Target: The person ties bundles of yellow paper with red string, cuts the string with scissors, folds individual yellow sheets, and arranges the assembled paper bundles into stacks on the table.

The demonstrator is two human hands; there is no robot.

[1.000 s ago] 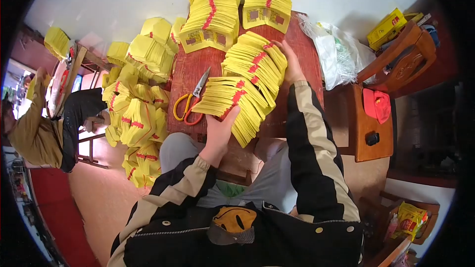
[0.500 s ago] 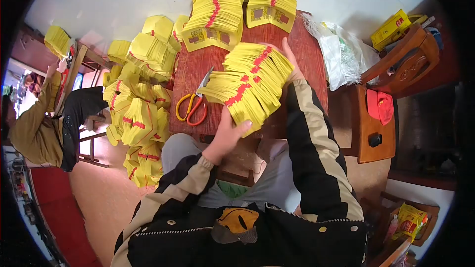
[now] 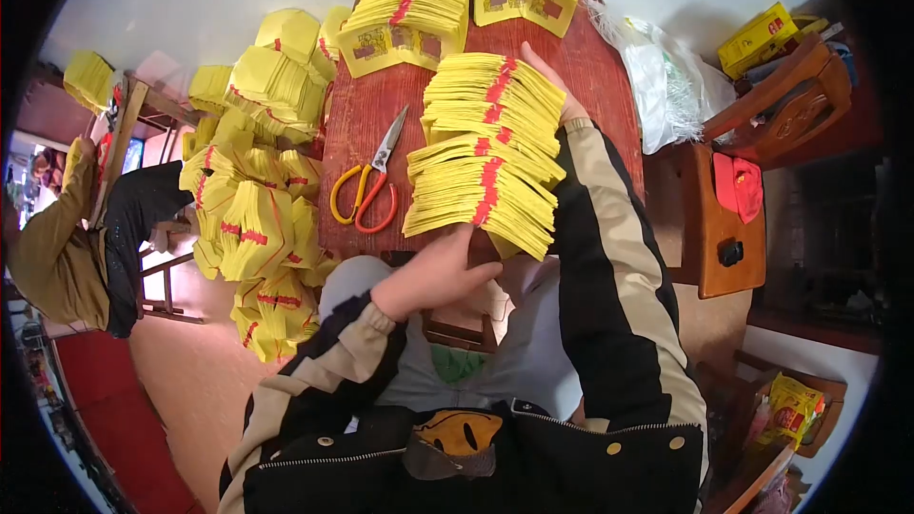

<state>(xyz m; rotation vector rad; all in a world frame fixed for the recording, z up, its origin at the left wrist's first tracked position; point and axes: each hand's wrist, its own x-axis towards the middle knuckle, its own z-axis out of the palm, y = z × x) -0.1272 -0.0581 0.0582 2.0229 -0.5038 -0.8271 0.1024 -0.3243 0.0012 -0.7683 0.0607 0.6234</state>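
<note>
A thick stack of folded yellow paper (image 3: 486, 152), with a red streak along its folds, lies on the red wooden table in front of me. My left hand (image 3: 433, 276) is at its near end, fingertips hidden against the lowest sheets, thumb held apart. At the far right end, my right hand (image 3: 562, 90) grips the stack, its fingers partly behind the paper. Scissors (image 3: 363, 198) with one orange-yellow and one red handle lie left of the stack, blades pointing away from me.
More yellow paper stacks (image 3: 405, 5) stand at the table's (image 3: 600, 67) far edge. Bundles of yellow paper (image 3: 252, 219) are heaped at the left. A white plastic bag (image 3: 657, 95) and a wooden chair (image 3: 728, 266) are at the right. Another person (image 3: 57, 257) sits far left.
The stack has turned straighter and its sheets are more even. My left hand has shifted slightly toward me and right along its near end. The view has moved a little.
</note>
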